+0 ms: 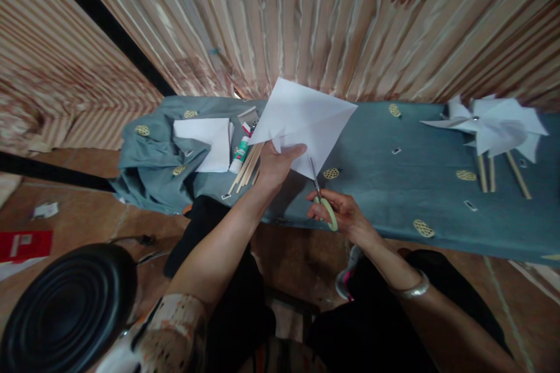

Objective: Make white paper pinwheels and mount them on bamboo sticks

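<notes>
A square sheet of white paper [306,113] is held up over the cloth, with a cut flap near its left corner. My left hand [277,160] grips its near left side, thumb on top and fingers hidden beneath. In my right hand [339,210] is a pair of scissors [326,210] with pale green handles. The blades point away from me and lie at the paper's near corner. To the left of my left hand are several wooden sticks [247,170], a green and white glue stick [240,154] and a stack of white paper [210,140].
White paper pinwheels [503,128] on wooden sticks lie at the right end of the blue-grey cloth [371,151]. A small clear packet [248,119] is behind the glue stick. A pleated curtain [306,23] hangs behind. A round black stool [70,309] stands at lower left.
</notes>
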The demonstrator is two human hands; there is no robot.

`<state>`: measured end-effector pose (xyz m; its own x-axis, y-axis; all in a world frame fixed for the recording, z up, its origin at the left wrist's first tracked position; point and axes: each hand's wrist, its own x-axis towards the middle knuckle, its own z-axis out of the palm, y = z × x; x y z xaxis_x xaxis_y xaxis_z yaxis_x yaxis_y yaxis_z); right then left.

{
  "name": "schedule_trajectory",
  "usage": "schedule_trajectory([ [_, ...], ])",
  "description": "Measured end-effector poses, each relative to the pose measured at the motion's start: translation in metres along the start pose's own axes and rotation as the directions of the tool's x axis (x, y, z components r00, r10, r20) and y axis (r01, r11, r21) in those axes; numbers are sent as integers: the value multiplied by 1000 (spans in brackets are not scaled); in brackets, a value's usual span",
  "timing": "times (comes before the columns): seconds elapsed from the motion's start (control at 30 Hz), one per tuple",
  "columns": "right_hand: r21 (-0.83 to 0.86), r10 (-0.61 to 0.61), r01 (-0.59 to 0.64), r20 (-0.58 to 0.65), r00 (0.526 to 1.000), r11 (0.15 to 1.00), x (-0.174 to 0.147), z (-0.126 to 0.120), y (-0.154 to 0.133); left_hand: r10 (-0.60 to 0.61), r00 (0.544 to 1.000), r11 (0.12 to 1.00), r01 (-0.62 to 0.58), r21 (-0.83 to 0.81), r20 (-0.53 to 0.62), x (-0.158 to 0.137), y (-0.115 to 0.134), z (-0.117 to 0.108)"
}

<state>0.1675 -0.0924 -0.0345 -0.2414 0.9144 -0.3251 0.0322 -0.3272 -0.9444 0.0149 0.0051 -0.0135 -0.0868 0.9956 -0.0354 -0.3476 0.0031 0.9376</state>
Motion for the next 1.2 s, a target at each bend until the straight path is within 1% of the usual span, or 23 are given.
schedule_trajectory([
  [0.27, 39, 30, -28, -46, 998, 999, 0, 3, 0, -15, 1000, 1000, 15, 3, 6, 2, -3, -2],
  [0.57, 82, 78, -73, -61, 995, 994, 2, 6, -2, -8, 1000, 1000, 8, 1, -13, 2, -2, -2],
  [0.77, 95, 85, -77, -92, 992, 992, 3, 7, 0, -2, 1000, 1000, 3, 19, -21, 3, -2, -2],
  [1.1, 84, 77, -68, -100, 992, 994, 2, 8, 0, -26, 1000, 999, 27, 31, -17, 3, -3, -3],
  [1.2, 92, 79, -71, -97, 992, 993, 3, 6, -2, -9, 1000, 1000, 9, 15, -4, 2, -1, -3],
])
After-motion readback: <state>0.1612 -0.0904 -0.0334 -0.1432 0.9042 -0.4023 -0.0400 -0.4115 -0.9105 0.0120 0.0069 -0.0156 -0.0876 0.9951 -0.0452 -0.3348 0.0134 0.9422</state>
